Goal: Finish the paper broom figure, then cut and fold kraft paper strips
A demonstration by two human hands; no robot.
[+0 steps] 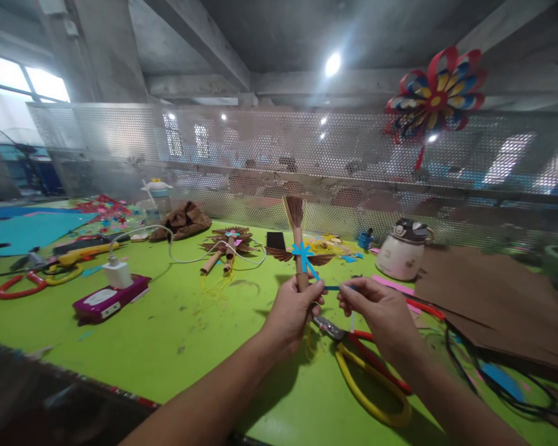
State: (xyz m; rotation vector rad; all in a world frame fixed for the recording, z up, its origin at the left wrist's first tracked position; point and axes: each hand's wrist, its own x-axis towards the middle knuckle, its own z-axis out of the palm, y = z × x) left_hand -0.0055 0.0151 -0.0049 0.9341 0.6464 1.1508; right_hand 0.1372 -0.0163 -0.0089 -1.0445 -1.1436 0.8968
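My left hand [294, 310] is closed round the brown paper stick of a craft piece [297, 238]. The piece stands upright, with a pleated brown fan on top, brown wings at the sides and a blue paper flower [302, 252] on its front. My right hand [376, 305] pinches the end of a thin blue paper strip [332, 287] that runs from the flower to its fingers. Both hands hover just above the green table [181, 334]. Under them lie scissors with red and yellow handles [367, 371].
A finished brown paper craft [227, 244] lies further back. A white charger on a purple box [109, 294] sits at the left, with red and yellow rings [37, 279] beyond. A white pot [402, 251], brown card sheets [493, 297] and black cables [488, 378] fill the right. A colourful pinwheel [434, 96] hangs on the mesh screen.
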